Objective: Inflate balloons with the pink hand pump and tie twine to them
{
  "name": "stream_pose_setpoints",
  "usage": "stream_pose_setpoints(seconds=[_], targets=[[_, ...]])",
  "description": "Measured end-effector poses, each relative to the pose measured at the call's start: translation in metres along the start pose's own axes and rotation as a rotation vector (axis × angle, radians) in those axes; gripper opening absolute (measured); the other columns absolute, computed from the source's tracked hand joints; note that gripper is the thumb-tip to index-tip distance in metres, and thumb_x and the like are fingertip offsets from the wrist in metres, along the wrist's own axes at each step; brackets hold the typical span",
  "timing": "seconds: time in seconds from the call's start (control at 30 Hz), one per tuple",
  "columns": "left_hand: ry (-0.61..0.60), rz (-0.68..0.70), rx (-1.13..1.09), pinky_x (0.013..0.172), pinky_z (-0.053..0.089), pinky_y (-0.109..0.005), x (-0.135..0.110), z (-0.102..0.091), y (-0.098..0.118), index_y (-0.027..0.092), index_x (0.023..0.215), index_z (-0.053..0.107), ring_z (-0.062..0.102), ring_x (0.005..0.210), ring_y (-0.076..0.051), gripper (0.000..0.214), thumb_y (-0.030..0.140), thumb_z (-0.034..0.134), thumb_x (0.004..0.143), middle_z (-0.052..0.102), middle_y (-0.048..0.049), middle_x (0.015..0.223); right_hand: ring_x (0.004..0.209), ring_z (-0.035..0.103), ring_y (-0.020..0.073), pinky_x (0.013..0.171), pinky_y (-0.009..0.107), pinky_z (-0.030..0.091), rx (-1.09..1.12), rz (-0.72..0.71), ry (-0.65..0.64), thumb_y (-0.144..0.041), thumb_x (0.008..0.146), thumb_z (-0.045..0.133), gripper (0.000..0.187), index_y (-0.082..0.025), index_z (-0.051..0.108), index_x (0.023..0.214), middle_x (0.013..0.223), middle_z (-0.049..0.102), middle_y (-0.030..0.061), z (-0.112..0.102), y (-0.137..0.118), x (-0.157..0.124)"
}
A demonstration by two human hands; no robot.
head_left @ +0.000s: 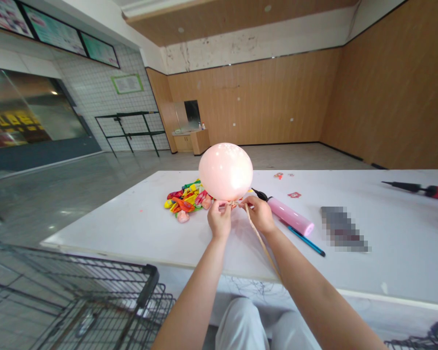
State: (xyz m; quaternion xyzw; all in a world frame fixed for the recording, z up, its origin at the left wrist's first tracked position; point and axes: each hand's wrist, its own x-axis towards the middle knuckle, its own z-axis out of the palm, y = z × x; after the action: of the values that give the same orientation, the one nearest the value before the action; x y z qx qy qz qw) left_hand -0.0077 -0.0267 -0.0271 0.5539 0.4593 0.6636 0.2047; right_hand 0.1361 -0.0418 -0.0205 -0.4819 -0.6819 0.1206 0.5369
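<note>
A pale pink balloon [225,170] sits just beyond 2 bare hands, above a white surface [190,243], its rounded body up and its underside meeting their fingers. The left hand [219,218] pinches at the balloon's base, nearer its middle. The right hand [257,213], just beside it, pinches a beige ribbon [258,236], whose long axis slants from there toward the person and rightward, reaching the surface's near edge. Whether the ribbon circles the base is too small to tell.

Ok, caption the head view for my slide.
Fingers hold cord at the base of a pink balloon over a table.
</note>
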Motion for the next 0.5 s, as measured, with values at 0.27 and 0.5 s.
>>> stream_pose_setpoints(seconds=[0.27, 0.5], targets=[[-0.160, -0.177, -0.278, 0.058, 0.056, -0.030, -0.001, 0.006, -0.007, 0.017, 0.082, 0.062, 0.067, 0.061, -0.018, 0.024, 0.038, 0.067, 0.074, 0.070, -0.0058, 0.075, 0.060, 0.060, 0.0163, 0.057, 0.028, 0.048, 0.397, 0.111, 0.025, -0.040, 0.072, 0.069, 0.022, -0.020, 0.063, 0.070, 0.070, 0.068, 0.0038, 0.003, -0.005, 0.002], [-0.122, -0.173, -0.256, 0.064, 0.057, -0.032, 0.003, 0.006, -0.022, 0.016, 0.081, 0.065, 0.069, 0.070, -0.020, 0.024, 0.037, 0.069, 0.071, 0.072, -0.0080, 0.080, 0.063, 0.064, 0.0171, 0.048, 0.024, 0.045, 0.616, 0.357, -0.274, -0.031, 0.063, 0.068, 0.018, -0.018, 0.073, 0.075, 0.079, 0.074, 0.0059, -0.001, -0.006, 0.001]])
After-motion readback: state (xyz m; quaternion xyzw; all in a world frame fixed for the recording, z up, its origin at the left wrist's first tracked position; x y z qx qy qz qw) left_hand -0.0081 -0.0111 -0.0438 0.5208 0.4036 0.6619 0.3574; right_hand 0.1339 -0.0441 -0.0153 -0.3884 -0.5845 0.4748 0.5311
